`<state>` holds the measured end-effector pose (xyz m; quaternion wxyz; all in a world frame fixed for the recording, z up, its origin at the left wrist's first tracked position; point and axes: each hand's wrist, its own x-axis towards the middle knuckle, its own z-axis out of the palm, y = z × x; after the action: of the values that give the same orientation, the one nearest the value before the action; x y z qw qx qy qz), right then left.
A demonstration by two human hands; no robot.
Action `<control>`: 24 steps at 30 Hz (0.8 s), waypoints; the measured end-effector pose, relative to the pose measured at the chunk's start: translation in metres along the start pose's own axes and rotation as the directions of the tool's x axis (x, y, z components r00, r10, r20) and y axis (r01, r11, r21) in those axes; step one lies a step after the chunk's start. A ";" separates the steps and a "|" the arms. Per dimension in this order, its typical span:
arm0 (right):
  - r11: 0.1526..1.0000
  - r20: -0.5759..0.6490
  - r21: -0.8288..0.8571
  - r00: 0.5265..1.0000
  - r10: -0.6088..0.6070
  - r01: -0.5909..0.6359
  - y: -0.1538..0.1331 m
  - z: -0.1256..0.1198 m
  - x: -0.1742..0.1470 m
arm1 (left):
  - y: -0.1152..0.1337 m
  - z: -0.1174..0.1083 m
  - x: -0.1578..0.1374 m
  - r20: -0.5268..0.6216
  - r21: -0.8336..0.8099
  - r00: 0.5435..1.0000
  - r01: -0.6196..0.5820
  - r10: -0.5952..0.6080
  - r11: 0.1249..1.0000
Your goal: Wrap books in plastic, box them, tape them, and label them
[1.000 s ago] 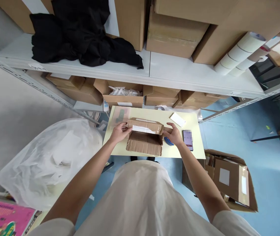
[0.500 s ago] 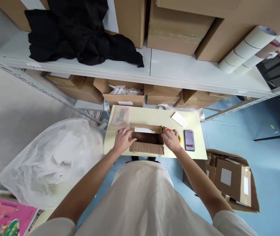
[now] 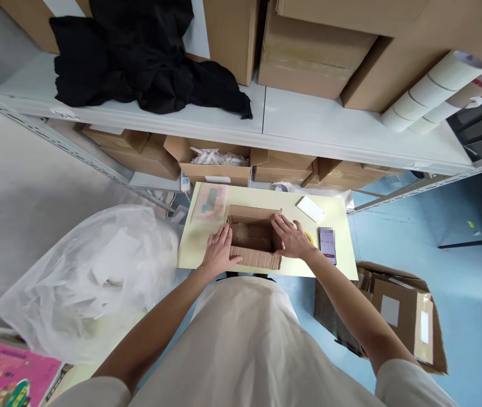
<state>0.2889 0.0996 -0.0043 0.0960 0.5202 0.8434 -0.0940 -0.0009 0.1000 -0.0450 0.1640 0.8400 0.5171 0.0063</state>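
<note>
A small cardboard box (image 3: 254,260) stands on the pale yellow table with its top open and brown inside showing. My left hand (image 3: 220,250) lies against the box's left end, fingers stretched out and thumb along the near flap. At the right end, my right hand (image 3: 292,240) rests with fingers extended over the edge and thumb apart. Both hands touch the box without closing around it. Just behind my right hand, a yellow tape roll (image 3: 309,238) is partly hidden. A phone (image 3: 328,245) lies further right, and a white small box (image 3: 310,208) sits behind it.
The table (image 3: 198,249) stands before a grey shelf (image 3: 317,124) holding cartons, black cloth (image 3: 139,62) and white rolls (image 3: 435,90). At left is a translucent plastic bag (image 3: 96,277). A large carton (image 3: 438,339) of flattened cardboard stands on the floor at right.
The box opening looks wider. Its far flap stands more upright, and the white label on it no longer shows. My fingers have gone from curled on the edges to stretched out.
</note>
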 end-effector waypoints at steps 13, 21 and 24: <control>0.934 0.131 0.310 0.981 0.144 -0.178 0.016 0.024 0.014 | -0.011 0.026 0.008 -0.061 -0.257 0.998 0.017 -0.034 0.966; 0.929 0.109 0.313 0.979 0.173 -0.199 0.026 0.026 0.011 | -0.010 0.030 0.013 -0.074 -0.433 0.997 -0.006 -0.029 0.902; 0.930 0.132 0.288 0.972 0.196 -0.227 0.028 0.024 0.012 | -0.015 0.027 0.012 -0.043 -0.494 0.997 0.029 -0.058 0.869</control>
<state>0.3104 0.1161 -0.0324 0.0676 0.6112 0.7521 -0.2369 -0.0032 0.1092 -0.0764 0.3583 0.7581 0.5215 0.1581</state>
